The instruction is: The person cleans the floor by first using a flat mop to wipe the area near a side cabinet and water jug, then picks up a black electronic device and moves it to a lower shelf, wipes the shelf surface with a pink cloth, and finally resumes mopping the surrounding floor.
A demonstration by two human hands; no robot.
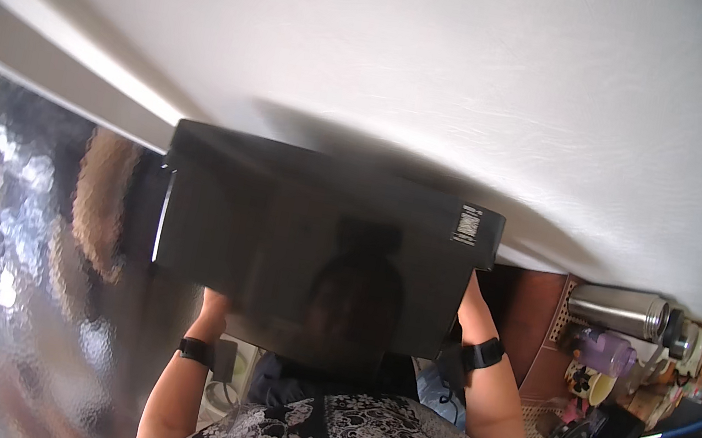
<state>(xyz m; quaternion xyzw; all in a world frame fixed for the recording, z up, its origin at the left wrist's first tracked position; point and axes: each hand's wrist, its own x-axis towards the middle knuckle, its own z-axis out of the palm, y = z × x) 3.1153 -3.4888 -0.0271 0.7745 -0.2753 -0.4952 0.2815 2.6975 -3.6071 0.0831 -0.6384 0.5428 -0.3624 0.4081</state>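
Observation:
A large, glossy black box fills the middle of the view, its broad face toward me and my reflection dark in it. Small white print marks its upper right corner. My left hand supports it from below at the left, with only the wrist side showing. At the right edge my right hand grips it too, mostly hidden behind the box. The fingers of both hands are out of sight. Each wrist wears a black strap.
A pale wall rises behind the box. Bumpy, see-through glass stands at left, beside a light frame. On the right, a steel flask, a purple bottle and a yellow mug crowd a brown rack.

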